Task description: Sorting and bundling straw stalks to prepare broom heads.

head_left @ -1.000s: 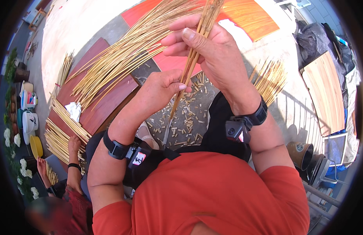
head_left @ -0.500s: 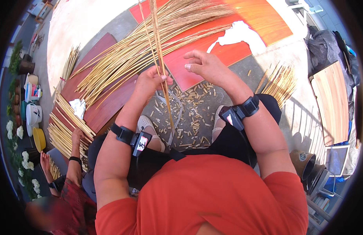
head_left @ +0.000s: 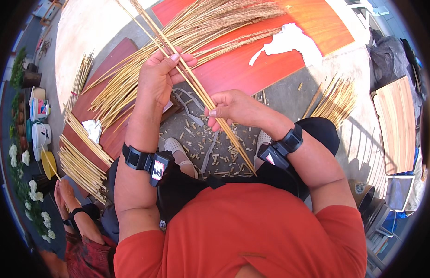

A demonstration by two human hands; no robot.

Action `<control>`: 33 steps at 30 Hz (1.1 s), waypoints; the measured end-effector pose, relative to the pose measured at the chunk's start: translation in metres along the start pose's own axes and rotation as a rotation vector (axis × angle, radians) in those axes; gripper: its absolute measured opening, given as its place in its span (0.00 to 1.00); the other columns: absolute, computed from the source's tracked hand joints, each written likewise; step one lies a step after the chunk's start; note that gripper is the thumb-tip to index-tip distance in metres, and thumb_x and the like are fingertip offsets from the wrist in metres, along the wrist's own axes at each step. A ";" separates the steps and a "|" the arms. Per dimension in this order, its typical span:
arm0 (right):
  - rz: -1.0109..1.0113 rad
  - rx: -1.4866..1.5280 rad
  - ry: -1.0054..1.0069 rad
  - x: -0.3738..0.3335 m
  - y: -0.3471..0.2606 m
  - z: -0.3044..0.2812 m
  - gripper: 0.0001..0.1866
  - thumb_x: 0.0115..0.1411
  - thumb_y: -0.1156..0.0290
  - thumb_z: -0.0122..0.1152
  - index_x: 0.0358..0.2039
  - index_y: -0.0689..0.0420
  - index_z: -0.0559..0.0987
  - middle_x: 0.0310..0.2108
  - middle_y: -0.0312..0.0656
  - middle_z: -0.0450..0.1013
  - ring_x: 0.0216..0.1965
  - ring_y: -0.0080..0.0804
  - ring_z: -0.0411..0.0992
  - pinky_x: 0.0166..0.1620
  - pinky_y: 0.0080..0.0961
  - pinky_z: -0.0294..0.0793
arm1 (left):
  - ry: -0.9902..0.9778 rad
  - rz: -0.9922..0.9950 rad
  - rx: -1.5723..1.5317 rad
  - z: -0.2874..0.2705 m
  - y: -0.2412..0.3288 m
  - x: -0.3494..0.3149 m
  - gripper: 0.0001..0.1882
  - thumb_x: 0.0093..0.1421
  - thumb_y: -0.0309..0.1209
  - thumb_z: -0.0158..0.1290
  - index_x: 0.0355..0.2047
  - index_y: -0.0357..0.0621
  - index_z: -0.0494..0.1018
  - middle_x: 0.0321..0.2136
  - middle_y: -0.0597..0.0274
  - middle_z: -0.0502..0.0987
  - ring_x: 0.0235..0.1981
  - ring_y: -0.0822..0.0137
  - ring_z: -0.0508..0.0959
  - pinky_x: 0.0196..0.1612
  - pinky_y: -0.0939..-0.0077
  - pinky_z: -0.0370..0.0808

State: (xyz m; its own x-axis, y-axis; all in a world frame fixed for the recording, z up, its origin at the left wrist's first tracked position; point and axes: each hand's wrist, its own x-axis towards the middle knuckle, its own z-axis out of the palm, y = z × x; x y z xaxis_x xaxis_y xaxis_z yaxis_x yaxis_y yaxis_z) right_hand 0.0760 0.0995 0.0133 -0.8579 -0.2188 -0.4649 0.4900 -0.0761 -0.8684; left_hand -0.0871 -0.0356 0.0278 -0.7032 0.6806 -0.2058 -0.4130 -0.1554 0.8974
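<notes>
A few long tan plume-grass stalks [head_left: 195, 85] slant across in front of me, from the upper left down to near my lap. My left hand [head_left: 161, 76] closes on them farther up, with thumb and fingers around the stalks. Lower down, my right hand [head_left: 236, 109] pinches the same stalks between thumb and fingers. Their upper ends run out of the picture at the top. Beyond my hands, a large heap of stalks with feathery heads [head_left: 215, 21] lies on reddish boards [head_left: 245, 78].
Many short cut stalk pieces [head_left: 219, 153] litter the ground between my feet. A white cloth [head_left: 294, 44] lies on the boards. Stalk bundles lie at the right [head_left: 335, 102] and left [head_left: 80, 162]. At the lower left, another person's hands [head_left: 66, 197] hold a thin stalk.
My left hand has risen up and left along the stalks, which now slant more. My right hand, apart from them before, has come down and gripped them. The other person has lifted a stalk.
</notes>
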 end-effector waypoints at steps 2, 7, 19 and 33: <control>0.019 0.063 -0.021 0.000 0.001 0.000 0.09 0.63 0.70 0.49 0.38 0.61 0.73 0.30 0.42 0.75 0.30 0.28 0.77 0.31 0.19 0.75 | 0.019 -0.011 0.009 -0.003 -0.002 0.001 0.09 0.62 0.25 0.46 0.42 0.35 0.70 0.34 0.47 0.77 0.36 0.56 0.80 0.37 0.65 0.81; 0.016 0.168 -0.012 0.001 0.003 0.005 0.07 0.62 0.71 0.49 0.37 0.60 0.73 0.29 0.43 0.75 0.28 0.29 0.77 0.29 0.20 0.76 | 0.040 -0.066 0.075 0.009 -0.010 0.001 0.10 0.63 0.27 0.45 0.42 0.37 0.69 0.36 0.47 0.77 0.35 0.59 0.80 0.36 0.67 0.81; -0.249 0.006 0.139 0.003 0.017 0.000 0.16 0.60 0.63 0.50 0.30 0.64 0.77 0.22 0.40 0.75 0.23 0.26 0.75 0.29 0.24 0.75 | -0.036 -0.083 0.049 -0.040 -0.013 0.005 0.10 0.62 0.26 0.48 0.43 0.35 0.68 0.40 0.47 0.75 0.41 0.58 0.78 0.44 0.65 0.79; -0.227 0.130 0.638 -0.025 0.046 -0.053 0.43 0.62 0.35 0.25 0.50 0.66 0.70 0.46 0.58 0.70 0.50 0.45 0.68 0.54 0.41 0.65 | 0.403 0.370 -0.202 -0.094 0.060 -0.034 0.11 0.62 0.24 0.46 0.43 0.28 0.65 0.46 0.40 0.71 0.50 0.49 0.73 0.51 0.57 0.75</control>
State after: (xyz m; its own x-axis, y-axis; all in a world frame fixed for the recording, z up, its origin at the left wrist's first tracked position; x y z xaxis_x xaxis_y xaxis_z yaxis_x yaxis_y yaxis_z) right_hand 0.1124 0.1527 -0.0242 -0.8453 0.4287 -0.3189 0.2673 -0.1774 -0.9471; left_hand -0.1426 -0.1353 0.0523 -0.9701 0.2351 -0.0608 -0.1726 -0.4913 0.8537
